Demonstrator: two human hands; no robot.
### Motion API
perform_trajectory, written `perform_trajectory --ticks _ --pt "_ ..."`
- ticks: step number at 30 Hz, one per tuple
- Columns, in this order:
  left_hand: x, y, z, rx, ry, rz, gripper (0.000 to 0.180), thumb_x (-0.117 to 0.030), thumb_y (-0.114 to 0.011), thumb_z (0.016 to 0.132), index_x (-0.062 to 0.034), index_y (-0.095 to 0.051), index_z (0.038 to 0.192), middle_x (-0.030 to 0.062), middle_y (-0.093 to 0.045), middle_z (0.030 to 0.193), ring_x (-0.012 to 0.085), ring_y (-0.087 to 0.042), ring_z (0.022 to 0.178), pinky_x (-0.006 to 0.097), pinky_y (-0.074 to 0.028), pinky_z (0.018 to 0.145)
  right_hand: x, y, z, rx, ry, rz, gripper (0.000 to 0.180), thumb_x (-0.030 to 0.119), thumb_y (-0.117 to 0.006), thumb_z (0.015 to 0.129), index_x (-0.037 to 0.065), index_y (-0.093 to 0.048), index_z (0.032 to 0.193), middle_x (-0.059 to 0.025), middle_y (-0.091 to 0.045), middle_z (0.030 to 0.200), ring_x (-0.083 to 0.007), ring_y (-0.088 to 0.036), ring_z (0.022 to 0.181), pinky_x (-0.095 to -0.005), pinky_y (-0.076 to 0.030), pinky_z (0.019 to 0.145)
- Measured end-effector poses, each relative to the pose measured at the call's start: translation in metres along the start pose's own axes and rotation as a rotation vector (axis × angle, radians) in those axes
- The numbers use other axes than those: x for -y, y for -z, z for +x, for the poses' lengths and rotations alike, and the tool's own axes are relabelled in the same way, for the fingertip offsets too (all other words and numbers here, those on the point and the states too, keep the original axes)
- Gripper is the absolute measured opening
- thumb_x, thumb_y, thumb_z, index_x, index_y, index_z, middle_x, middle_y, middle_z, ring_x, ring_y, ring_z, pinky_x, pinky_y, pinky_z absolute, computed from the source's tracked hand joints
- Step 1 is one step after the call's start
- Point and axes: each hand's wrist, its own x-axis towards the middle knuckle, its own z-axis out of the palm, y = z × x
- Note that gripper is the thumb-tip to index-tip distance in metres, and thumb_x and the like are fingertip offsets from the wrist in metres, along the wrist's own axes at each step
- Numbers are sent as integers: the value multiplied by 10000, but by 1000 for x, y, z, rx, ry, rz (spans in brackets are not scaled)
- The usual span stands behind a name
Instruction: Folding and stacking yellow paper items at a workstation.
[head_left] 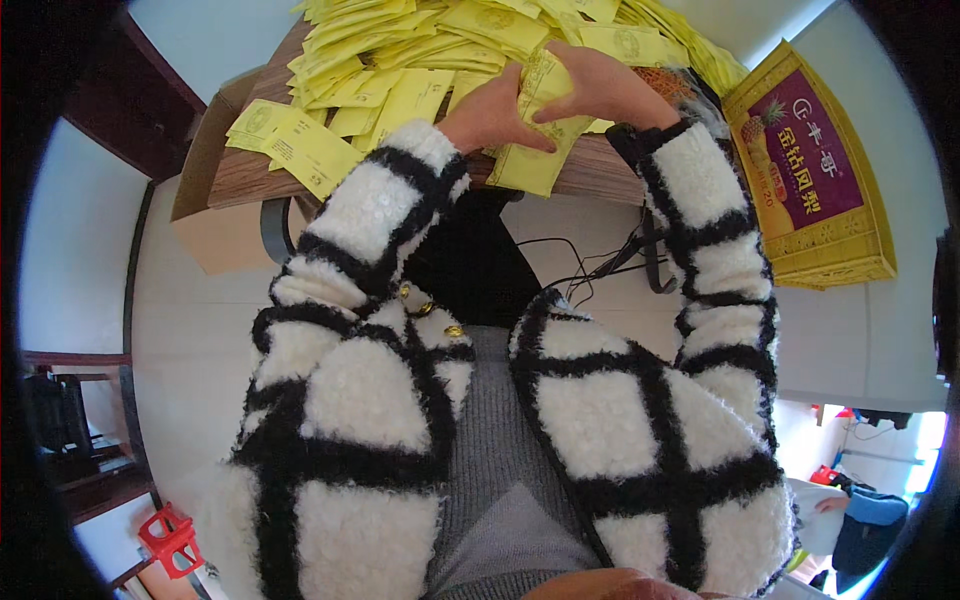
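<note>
Both hands grip one yellow packet (535, 150) at the near edge of the wooden bench (600, 170): the left hand (490, 118) pinches its left side, the right hand (600, 85) curls over its top. Behind it, more yellow packets (400, 50) cover the bench; right of the bench stands a yellow-and-purple carton (810, 170)

Dozens of yellow packets (420, 60) (two boxes (815, 170))

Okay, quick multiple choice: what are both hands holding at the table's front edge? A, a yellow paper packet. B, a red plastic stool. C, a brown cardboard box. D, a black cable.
A: the left hand and right hand both grip a yellow paper packet that overhangs the wooden table, amid a pile of similar packets.
</note>
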Motion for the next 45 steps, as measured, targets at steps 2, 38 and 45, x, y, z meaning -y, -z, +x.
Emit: perform_trajectory --ticks 2,38,45 --pt "3 -2 -2 -7 10 -71 1015 -428 -916 527 59 -455 1289 248 -635 1123 371 -629 1051 375 -489 928 6 1 1 -20 7 -15 788 430 -860 646 -38 -574 1212 -249 -656 1103 -380 -634 1042 -408 -495 887" --pt "-35 14 -34 -162 80 -1305 568 69 -768 724 16 -529 1236 113 -662 1119 208 -662 1009 342 -569 830 39 -12 -24 32 -93 1167 1056 312 -860 716 7 -252 1524 -131 -452 1455 -220 -427 1332 -349 -314 1132" --pt "-29 11 -34 -177 192 -1330 541 78 -761 729 39 -530 1217 130 -662 1115 231 -679 969 360 -585 811 40 -19 -33 -47 -139 1187 1009 182 -879 707 -6 -282 1498 -129 -478 1427 -222 -453 1316 -349 -336 1119"
